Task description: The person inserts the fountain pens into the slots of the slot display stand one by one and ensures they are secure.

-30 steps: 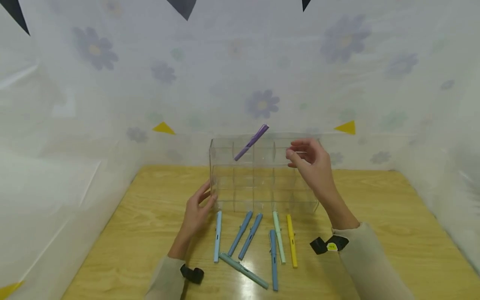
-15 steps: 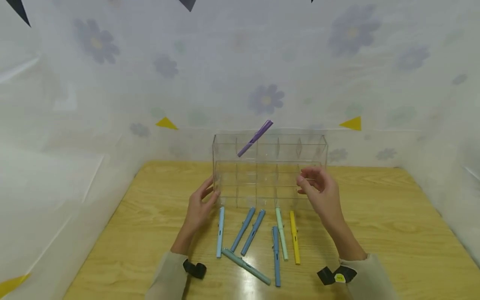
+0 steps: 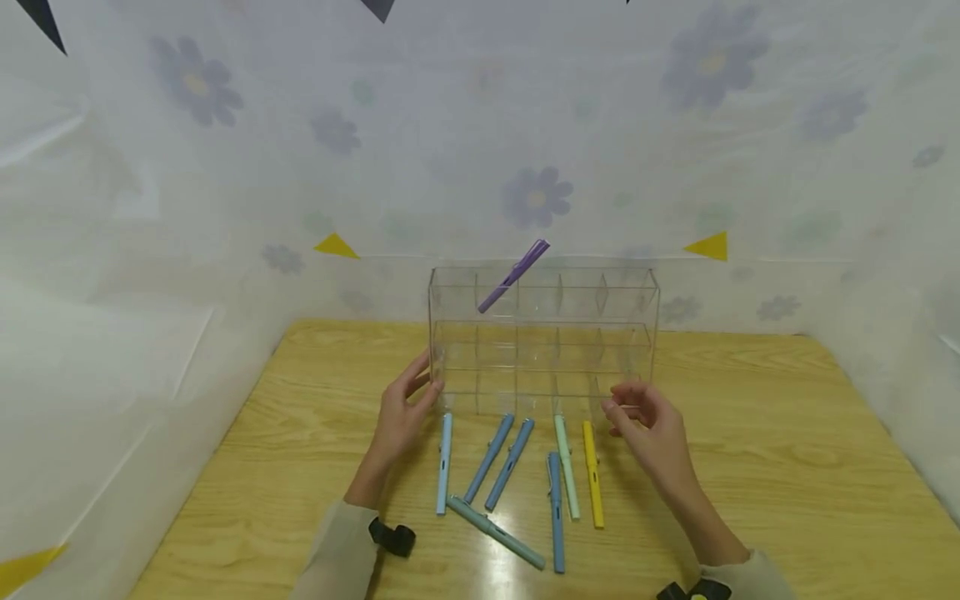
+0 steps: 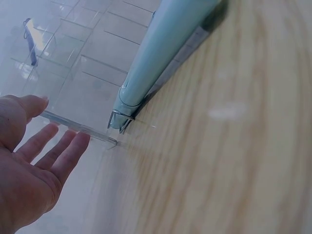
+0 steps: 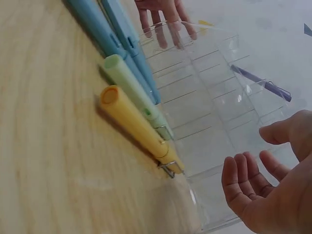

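Note:
A clear plastic compartment organizer (image 3: 537, 322) stands upright at the back of the wooden table. My left hand (image 3: 401, 410) holds its lower left side; the left wrist view shows the thumb (image 4: 33, 105) on one side of the wall and the fingers on the other. At the lower right front of the organizer is my right hand (image 3: 652, 433), fingers loosely bent with nothing between them. A purple pen (image 3: 514, 276) leans slantwise in the top row, its capped end sticking out. Nearest the right hand lies a yellow pen (image 3: 593, 475); a light blue pen (image 3: 445, 464) lies beside the left.
Between the hands lie a mint pen (image 3: 567, 468), a grey-green pen (image 3: 497, 533) set crosswise, and several darker blue pens (image 3: 557, 512). Behind the wooden table (image 3: 787, 450) hangs a flowered white curtain (image 3: 480, 150).
My right hand has come down from the organizer's upper right to its lower right front corner. The left hand has stayed on the organizer. The view has shifted slightly.

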{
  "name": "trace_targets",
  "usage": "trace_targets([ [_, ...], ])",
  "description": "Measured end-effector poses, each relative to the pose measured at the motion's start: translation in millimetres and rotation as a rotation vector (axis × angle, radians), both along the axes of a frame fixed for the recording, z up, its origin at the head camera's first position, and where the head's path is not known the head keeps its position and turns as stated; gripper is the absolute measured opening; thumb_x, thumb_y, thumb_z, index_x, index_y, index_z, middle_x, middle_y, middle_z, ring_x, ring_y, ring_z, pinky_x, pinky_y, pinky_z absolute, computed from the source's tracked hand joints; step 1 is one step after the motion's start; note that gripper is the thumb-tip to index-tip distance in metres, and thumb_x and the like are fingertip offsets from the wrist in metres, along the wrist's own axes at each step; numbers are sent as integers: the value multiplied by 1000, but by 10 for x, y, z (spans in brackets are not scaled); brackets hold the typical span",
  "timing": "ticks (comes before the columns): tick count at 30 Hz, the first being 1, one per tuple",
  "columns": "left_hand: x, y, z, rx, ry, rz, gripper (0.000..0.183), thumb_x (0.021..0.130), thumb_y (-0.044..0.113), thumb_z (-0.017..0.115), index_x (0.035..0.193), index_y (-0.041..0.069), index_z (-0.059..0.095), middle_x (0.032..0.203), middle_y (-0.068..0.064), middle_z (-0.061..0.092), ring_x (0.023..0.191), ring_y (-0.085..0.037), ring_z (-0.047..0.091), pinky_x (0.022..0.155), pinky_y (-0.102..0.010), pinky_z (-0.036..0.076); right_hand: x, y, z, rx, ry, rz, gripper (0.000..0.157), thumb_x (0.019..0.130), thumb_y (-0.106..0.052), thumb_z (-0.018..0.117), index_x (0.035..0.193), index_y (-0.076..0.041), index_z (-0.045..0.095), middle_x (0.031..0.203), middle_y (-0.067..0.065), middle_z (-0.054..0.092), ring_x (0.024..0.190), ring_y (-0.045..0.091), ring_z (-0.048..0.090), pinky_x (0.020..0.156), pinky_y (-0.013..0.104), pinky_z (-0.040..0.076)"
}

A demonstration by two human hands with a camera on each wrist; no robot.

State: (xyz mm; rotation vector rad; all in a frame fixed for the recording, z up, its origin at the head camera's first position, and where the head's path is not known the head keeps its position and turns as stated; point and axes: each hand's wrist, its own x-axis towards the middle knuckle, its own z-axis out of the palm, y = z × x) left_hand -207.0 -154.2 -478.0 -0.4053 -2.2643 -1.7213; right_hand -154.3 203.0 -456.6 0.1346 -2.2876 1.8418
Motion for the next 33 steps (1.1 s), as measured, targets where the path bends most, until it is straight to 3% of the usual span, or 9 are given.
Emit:
trace_targets([
  [2, 18, 16, 37, 7, -6, 0, 53, 101, 2, 64, 152, 1, 48, 154, -20, 47, 131, -47, 53, 112, -61, 42, 20, -1, -33, 20, -39, 8, 30, 101, -13, 69, 121, 8, 61, 111, 19, 66, 91, 22, 70, 70, 35, 64],
  [9, 173, 84, 347, 2, -21, -2, 51, 100, -6, 61, 148, -9, 46, 151, -28, 46, 128, -53, 52, 108, -64, 44, 47, -12, -195, 134, -147, 15, 32, 96, -13, 74, 121, 3, 63, 108, 18, 66, 88, 22, 67, 66, 30, 63],
  [18, 200, 79, 360, 1, -29, -3, 51, 99, -6, 62, 148, -9, 47, 151, -28, 46, 126, -53, 54, 105, -61, 48, 50, -53, -334, 363, -142, 7, 46, 88, -15, 83, 125, 3, 61, 107, 13, 67, 87, 19, 64, 70, 22, 55],
  [24, 194, 69, 351, -4, -12, 1, 51, 100, -6, 61, 148, -8, 47, 150, -28, 47, 127, -52, 54, 106, -61, 47, 43, -99, -321, 423, -163, 15, 50, 85, -13, 85, 126, 5, 62, 109, 13, 66, 89, 20, 62, 73, 24, 54],
  [33, 190, 75, 347, 3, -48, -4, 51, 100, -4, 61, 149, -6, 47, 152, -27, 46, 127, -53, 53, 103, -61, 50, 76, -118, -280, 508, -133, 46, 41, 84, -8, 84, 120, 4, 67, 103, 9, 66, 84, 17, 59, 69, 23, 53],
])
